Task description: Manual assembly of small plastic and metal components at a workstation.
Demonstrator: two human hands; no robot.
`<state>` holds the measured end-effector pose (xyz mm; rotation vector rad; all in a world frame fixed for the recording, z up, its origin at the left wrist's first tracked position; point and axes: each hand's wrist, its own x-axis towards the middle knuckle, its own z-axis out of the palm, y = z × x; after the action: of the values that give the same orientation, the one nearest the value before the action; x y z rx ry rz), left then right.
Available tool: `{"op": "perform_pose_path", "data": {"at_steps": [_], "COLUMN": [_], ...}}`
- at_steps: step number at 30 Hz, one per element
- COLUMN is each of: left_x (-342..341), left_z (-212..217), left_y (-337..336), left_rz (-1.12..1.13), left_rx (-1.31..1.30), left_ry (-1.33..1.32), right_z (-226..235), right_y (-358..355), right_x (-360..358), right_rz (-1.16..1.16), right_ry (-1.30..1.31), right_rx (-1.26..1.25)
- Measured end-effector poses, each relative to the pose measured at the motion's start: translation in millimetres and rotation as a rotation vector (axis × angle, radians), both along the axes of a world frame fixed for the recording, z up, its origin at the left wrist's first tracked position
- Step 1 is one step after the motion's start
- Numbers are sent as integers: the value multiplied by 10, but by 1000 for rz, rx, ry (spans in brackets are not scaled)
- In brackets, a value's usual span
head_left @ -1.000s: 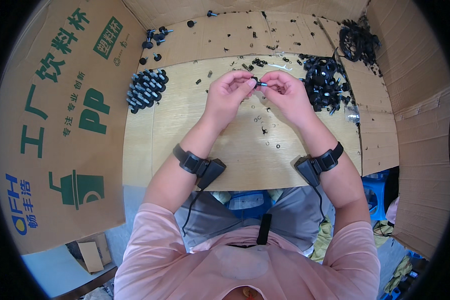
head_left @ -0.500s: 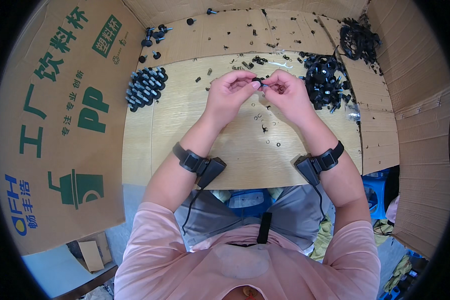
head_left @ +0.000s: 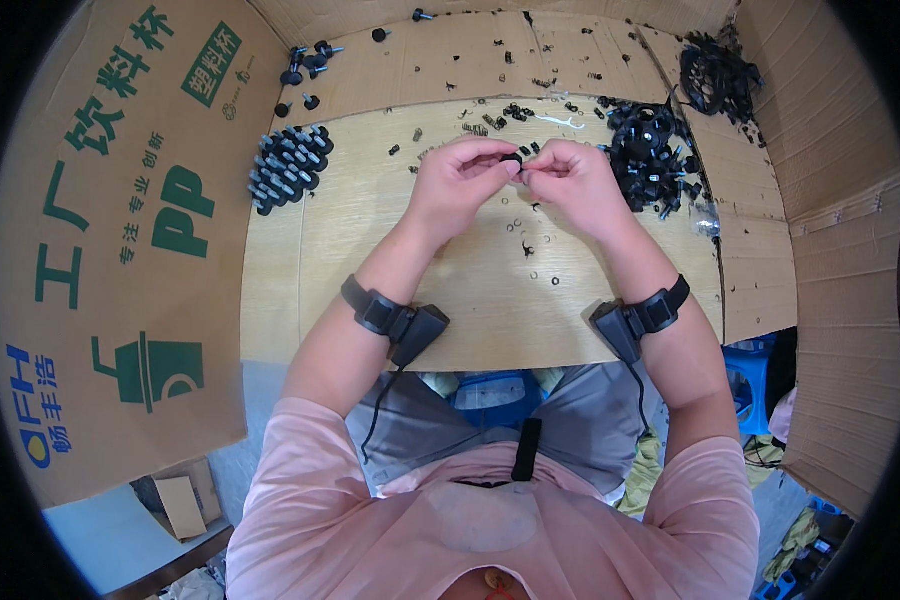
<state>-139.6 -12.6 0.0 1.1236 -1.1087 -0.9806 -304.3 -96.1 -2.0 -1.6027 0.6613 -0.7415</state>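
Over the middle of a light wooden tabletop [head_left: 370, 260], my left hand [head_left: 462, 182] and my right hand [head_left: 575, 180] meet fingertip to fingertip. Pinched between them is a small black part [head_left: 513, 159]; the fingers of both hands close on it, and most of it is hidden. Each wrist carries a black band with a small black device. Tiny black rings [head_left: 535, 245] lie scattered on the wood just below the hands.
A neat cluster of black and white parts [head_left: 288, 167] lies at the left. A heap of black parts [head_left: 650, 145] sits at the right, another pile [head_left: 715, 75] at the far right corner. Cardboard walls [head_left: 120, 230] surround the table on three sides.
Both hands have stayed over the same spot; only the fingers have shifted slightly around the small part.
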Motion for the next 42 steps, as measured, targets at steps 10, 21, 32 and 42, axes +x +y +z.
{"op": "perform_pose_path", "data": {"at_steps": [10,21,32,42], "left_x": [13,7,-7,49], "left_z": [19,-5,-55,-71], "left_y": [1,-9,-18,-26], "left_rz": [-78,-61,-28,-73], "left_rx": [-30,-49,4,45], "left_ry": [-8,-12,-17,-151], "right_z": [64,35,87,16], "right_y": [-17,9,54,-43], "right_x": [-23,-1,-23,-30], "right_rz": [71,40,-64,61], "right_ry": [-25,-7,264,56], "right_rx": [209,201,-283,162]}}
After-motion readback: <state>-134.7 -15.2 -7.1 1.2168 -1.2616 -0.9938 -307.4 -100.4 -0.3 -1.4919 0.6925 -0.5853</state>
